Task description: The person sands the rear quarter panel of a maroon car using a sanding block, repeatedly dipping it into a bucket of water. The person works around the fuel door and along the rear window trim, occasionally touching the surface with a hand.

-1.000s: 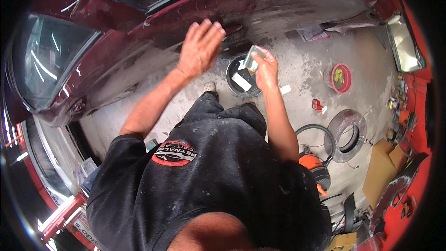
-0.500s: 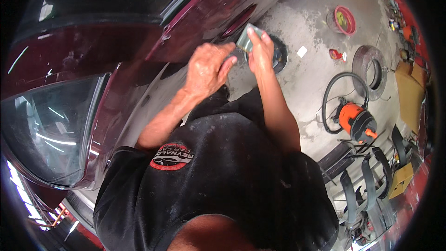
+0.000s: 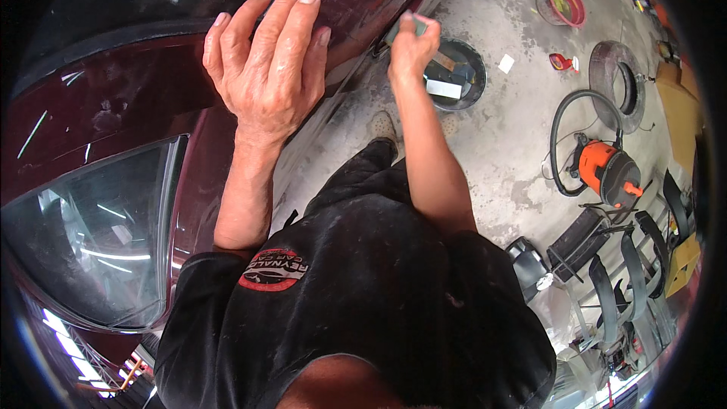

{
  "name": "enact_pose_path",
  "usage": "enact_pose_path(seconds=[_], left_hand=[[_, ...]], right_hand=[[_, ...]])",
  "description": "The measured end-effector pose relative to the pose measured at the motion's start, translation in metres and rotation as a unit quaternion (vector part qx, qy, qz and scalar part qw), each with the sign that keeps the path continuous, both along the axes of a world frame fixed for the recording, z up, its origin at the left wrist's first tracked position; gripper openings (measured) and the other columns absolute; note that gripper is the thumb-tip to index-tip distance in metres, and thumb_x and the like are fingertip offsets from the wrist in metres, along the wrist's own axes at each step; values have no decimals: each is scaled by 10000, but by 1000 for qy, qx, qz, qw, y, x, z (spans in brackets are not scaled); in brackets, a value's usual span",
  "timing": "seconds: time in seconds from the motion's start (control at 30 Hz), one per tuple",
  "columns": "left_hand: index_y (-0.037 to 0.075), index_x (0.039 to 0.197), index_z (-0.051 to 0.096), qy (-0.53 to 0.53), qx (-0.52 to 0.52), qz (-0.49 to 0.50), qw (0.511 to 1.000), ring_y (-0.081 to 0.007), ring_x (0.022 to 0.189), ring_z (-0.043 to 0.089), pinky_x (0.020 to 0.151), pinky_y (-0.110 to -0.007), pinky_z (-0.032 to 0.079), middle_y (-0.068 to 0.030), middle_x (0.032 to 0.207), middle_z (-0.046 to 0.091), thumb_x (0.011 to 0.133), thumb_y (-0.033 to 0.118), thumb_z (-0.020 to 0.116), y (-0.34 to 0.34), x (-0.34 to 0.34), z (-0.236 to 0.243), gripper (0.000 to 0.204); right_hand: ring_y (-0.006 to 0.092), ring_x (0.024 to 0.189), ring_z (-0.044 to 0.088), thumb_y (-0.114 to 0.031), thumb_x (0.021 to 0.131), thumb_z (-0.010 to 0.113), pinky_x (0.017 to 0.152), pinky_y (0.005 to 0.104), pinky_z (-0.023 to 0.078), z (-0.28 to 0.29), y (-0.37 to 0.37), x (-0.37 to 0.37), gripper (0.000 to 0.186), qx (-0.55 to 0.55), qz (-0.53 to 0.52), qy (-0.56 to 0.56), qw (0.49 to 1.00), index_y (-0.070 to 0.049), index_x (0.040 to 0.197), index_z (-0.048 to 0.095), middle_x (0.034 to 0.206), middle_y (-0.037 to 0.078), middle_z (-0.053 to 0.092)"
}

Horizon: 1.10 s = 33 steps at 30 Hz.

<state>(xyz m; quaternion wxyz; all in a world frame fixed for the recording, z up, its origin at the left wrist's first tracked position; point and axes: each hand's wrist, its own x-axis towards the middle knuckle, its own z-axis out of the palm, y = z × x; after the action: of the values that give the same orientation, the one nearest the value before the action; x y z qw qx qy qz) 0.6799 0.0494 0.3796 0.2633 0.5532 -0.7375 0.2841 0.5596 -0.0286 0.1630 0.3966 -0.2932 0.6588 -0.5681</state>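
Along the left stands a dark red car (image 3: 113, 102) with its dark windows. My left hand (image 3: 269, 68) is raised over the car's side, fingers spread and nothing in them; I cannot tell whether it touches the panel. Lower along the car, my right hand (image 3: 415, 49) grips a flat grey-green pad (image 3: 396, 31), mostly covered by the fingers, close to the door side. Just beyond that hand a round black tub (image 3: 482, 79) sits on the floor, holding a white rectangular piece (image 3: 443, 88) and other flat pieces.
On the concrete floor to the right are a pink tub (image 3: 581, 13), a white card (image 3: 506, 64), a red tape dispenser (image 3: 560, 62), a tyre (image 3: 603, 68) and an orange-black vacuum cleaner (image 3: 603, 170) with its hose. Curved black trim pieces (image 3: 606, 295) and cardboard (image 3: 678, 117) line the far right.
My left hand has left the pad's side, moved up and left to the car, and spread its fingers. The right hand has carried the pad slightly up and left toward the car.
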Motion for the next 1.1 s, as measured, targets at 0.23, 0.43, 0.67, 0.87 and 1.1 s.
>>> enact_pose_path(seconds=[0.23, 0.43, 0.67, 0.87, 1.1], left_hand=[[174, 1156, 734, -2, 1, 9, 1000, -178, 1123, 660, 1097, -385, 354, 25, 1189, 734, 819, 186, 798, -6, -2, -2, 344], [169, 1144, 740, 0, 8, 6, 1000, -176, 1116, 661, 1102, -386, 352, 20, 1164, 740, 818, 190, 796, -4, -3, 0, 332], [161, 1119, 728, -6, 0, 3, 1000, -185, 1079, 659, 1105, -418, 342, 11, 1115, 733, 777, 188, 794, -4, 1, -6, 349], [157, 1108, 733, -8, -1, -1, 1000, -189, 1067, 667, 1105, -424, 340, 4, 1113, 733, 783, 183, 786, -6, 2, -6, 331], [145, 1107, 738, -4, 7, 5, 1000, -190, 1073, 666, 1108, -424, 334, -6, 1116, 737, 793, 180, 779, -5, 0, -7, 319]], right_hand=[[397, 965, 652, -165, 886, 703, 881, 467, 482, -8, 5, 0, 238, -35, 26, 125, 991, 15, 1012, 611, 993, 261, 668], [379, 971, 649, -124, 871, 706, 888, 460, 485, -15, -44, -16, 210, 7, 11, 32, 999, 23, 992, 618, 1026, 247, 667], [394, 1000, 636, -161, 892, 692, 911, 462, 469, 5, -2, -4, 217, -1, 49, 96, 994, 7, 1005, 615, 1037, 257, 655], [277, 1005, 599, -137, 896, 720, 933, 407, 466, 20, -55, -21, 236, 45, 10, -8, 999, 15, 1046, 620, 1099, 195, 640], [224, 1010, 594, -134, 943, 691, 888, 392, 478, 10, -17, -4, 195, 29, 6, -61, 998, 13, 1035, 603, 1067, 165, 637]])
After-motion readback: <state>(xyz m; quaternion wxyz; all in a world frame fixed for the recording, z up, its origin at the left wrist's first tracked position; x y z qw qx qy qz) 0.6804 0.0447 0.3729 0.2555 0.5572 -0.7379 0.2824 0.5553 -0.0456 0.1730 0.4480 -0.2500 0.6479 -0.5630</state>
